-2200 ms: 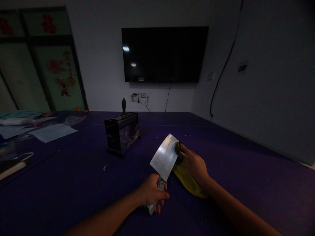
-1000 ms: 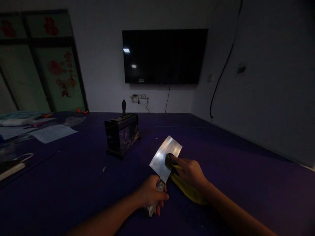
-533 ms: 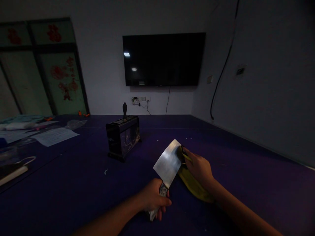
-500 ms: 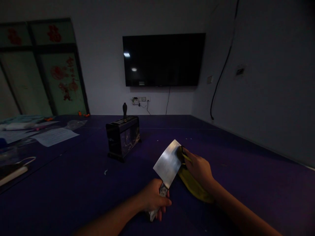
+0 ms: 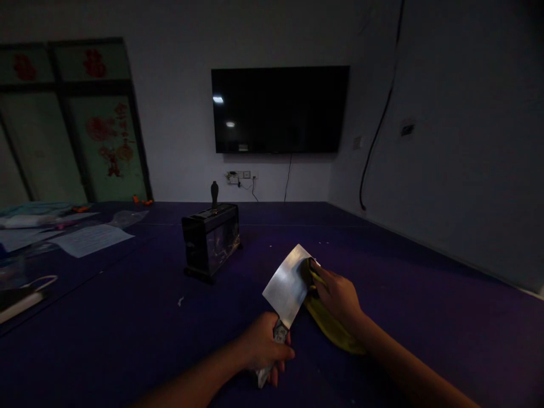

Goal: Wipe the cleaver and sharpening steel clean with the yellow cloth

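Note:
A cleaver (image 5: 285, 284) with a broad shiny blade is tilted up and away from me over the purple tabletop. My left hand (image 5: 266, 347) is wrapped round its patterned grey handle. In my right hand (image 5: 340, 294) is a yellow cloth (image 5: 334, 328), pressed against the right part of the blade near its far corner. The rest of the cloth hangs down below my right hand. A black knife block (image 5: 211, 241) with clear sides stands farther back, left of the cleaver, and one dark knife handle (image 5: 215, 194) sticks up from it.
On the left of the purple table (image 5: 140, 323) lie papers (image 5: 91, 239), clear plastic wrapping (image 5: 128, 218) and a white object with a cord (image 5: 21, 306). A small white scrap (image 5: 181, 301) lies before the block. A television (image 5: 280, 110) hangs on the far wall.
My right hand and the cloth have shifted slightly left and down with the view. Both hands keep their holds, and the cleaver stays at nearly the same tilt.

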Available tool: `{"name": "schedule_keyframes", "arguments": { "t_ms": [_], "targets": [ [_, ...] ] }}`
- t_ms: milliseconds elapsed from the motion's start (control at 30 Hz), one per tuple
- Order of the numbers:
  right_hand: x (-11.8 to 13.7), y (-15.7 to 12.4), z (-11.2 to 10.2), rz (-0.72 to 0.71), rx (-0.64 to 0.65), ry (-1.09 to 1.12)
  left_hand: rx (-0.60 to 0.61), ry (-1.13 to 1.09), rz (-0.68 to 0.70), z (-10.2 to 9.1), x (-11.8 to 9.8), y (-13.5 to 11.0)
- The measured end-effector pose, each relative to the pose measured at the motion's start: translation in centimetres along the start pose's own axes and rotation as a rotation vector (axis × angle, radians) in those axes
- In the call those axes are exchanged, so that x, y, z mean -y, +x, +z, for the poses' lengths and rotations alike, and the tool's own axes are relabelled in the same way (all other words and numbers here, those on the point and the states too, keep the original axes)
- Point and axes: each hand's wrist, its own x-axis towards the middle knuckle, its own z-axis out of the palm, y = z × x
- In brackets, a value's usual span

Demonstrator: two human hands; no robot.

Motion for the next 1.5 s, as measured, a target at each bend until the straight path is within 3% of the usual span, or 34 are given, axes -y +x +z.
{"name": "schedule_keyframes", "arguments": {
  "t_ms": [467, 800, 1167, 1500],
  "targets": [
    [1.4, 0.0, 0.2, 0.028, -0.197, -0.101, -0.011, 0.008, 0.017, 0.1, 0.0, 0.1],
    [0.1, 0.1, 0.9, -0.033, -0.187, -0.033, -0.003, 0.018, 0.022, 0.1, 0.0, 0.0],
    [0.8, -0.1, 0.6, -0.119, -0.174, -0.017, -0.017, 0.025, 0.001, 0.1, 0.0, 0.1],
    [2.7, -0.6, -0.4, -0.352, -0.010, 0.131, -0.026, -0.023, 0.013, 0.1, 0.2, 0.3]
  ]
}}
